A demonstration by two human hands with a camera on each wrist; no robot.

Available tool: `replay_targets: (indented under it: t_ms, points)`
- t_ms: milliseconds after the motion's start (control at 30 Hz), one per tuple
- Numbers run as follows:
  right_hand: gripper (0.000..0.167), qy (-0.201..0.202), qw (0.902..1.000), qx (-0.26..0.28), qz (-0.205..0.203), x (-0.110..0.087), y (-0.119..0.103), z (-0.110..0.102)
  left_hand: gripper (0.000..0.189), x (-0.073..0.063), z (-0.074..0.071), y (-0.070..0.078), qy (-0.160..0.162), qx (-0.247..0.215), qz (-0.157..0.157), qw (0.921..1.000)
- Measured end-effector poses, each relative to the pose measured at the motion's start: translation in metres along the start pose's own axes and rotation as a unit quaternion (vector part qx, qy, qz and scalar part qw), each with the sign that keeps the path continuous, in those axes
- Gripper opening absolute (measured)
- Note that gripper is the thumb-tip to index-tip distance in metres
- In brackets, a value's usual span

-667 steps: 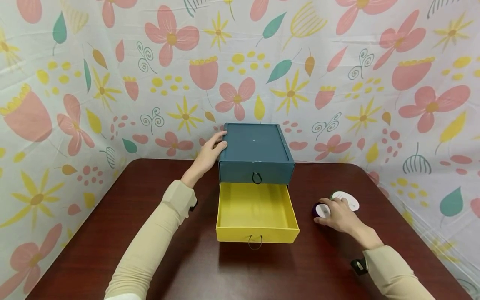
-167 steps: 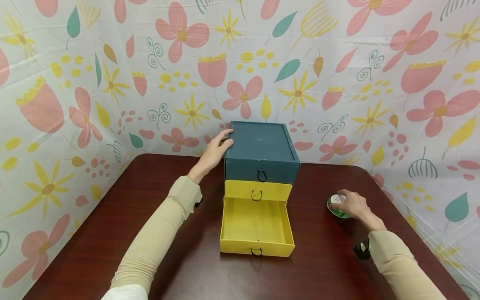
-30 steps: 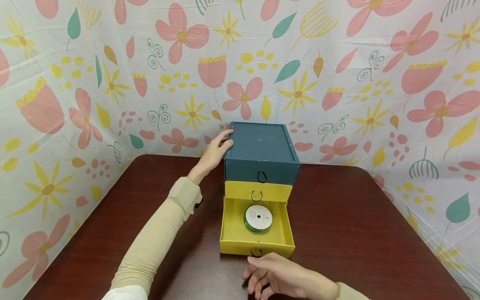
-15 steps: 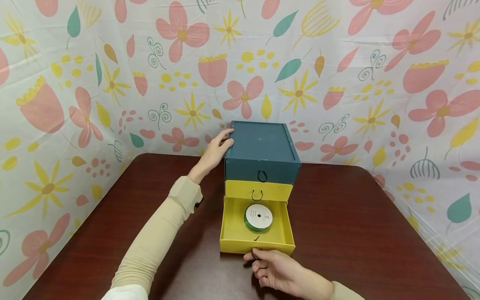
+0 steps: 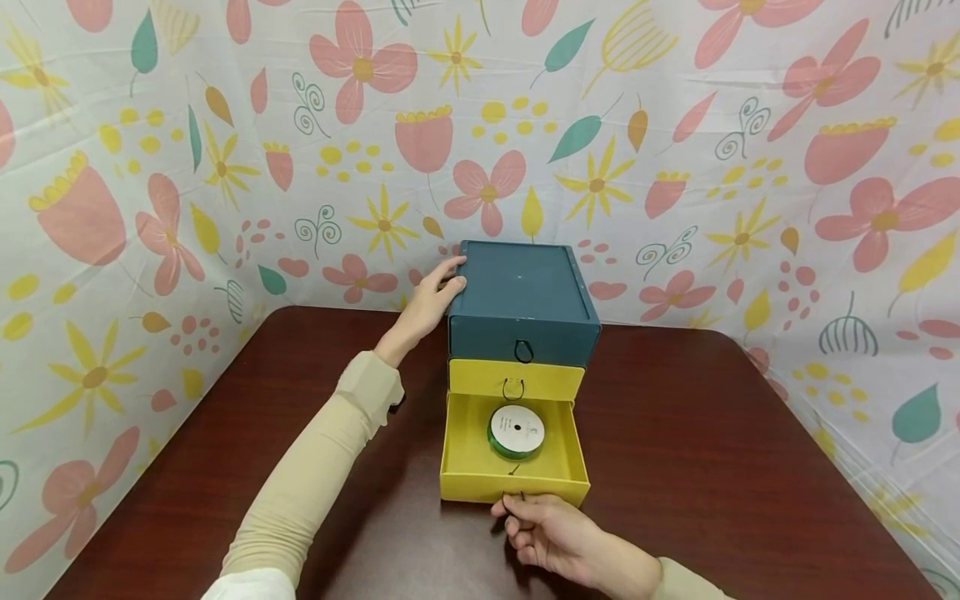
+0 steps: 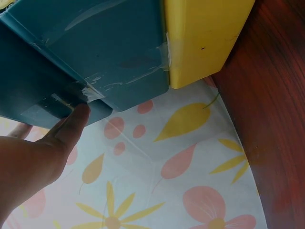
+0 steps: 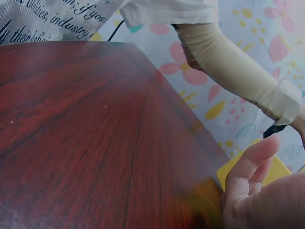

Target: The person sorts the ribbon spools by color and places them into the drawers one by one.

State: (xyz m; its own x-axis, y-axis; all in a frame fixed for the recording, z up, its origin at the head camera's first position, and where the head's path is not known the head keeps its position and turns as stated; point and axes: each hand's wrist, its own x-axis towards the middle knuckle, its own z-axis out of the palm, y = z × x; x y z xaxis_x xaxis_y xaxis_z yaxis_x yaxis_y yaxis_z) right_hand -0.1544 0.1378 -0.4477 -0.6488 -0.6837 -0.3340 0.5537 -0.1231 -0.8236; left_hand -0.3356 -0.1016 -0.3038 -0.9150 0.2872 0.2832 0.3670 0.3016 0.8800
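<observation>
A drawer box stands near the back of the table, with a blue top (image 5: 521,283) and yellow drawers below. Its bottom drawer (image 5: 551,490) is pulled out, and a spool of green ribbon (image 5: 517,432) with a white label lies flat inside. At that drawer's front, my right hand (image 5: 558,537) pinches the small black loop pull (image 5: 522,496) between thumb and forefinger, the other fingers curled. My left hand (image 5: 422,310) rests against the blue box's left side near its top edge; in the left wrist view a finger (image 6: 76,119) touches the blue side wall.
The yellow middle drawer (image 5: 476,379) is closed, its own loop hanging in front. Dark reddish wood table (image 5: 712,467) spreads around the box. A flower-patterned cloth (image 5: 660,125) hangs behind and to both sides.
Earlier the middle drawer was out, then closed; the green ribbon spool went from the table into the bottom drawer. Over the last second, my right hand moved up to the loop and pinched it.
</observation>
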Motion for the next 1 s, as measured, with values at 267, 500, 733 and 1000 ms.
replay_targets:
  t_ms: [267,500,733,1000]
  points:
    - [0.021,0.020,0.9997,-0.016,-0.008,0.005,-0.004,-0.004,0.051,0.008,0.002,-0.016,0.009,0.003,0.018,0.9998]
    - [0.020,0.040,0.9991,-0.016,-0.009,0.009,-0.008,-0.008,0.051,0.008,0.001,-0.016,0.005,0.001,0.013,0.9999]
    - [0.022,0.040,0.9992,-0.008,-0.007,0.013,-0.012,-0.012,0.051,-0.001,-0.001,0.001,-0.008,-0.003,-0.001,1.0000]
    - [0.022,0.048,0.9987,-0.011,-0.012,0.020,-0.017,-0.016,0.051,-0.011,-0.001,0.019,-0.011,0.001,-0.001,0.9999]
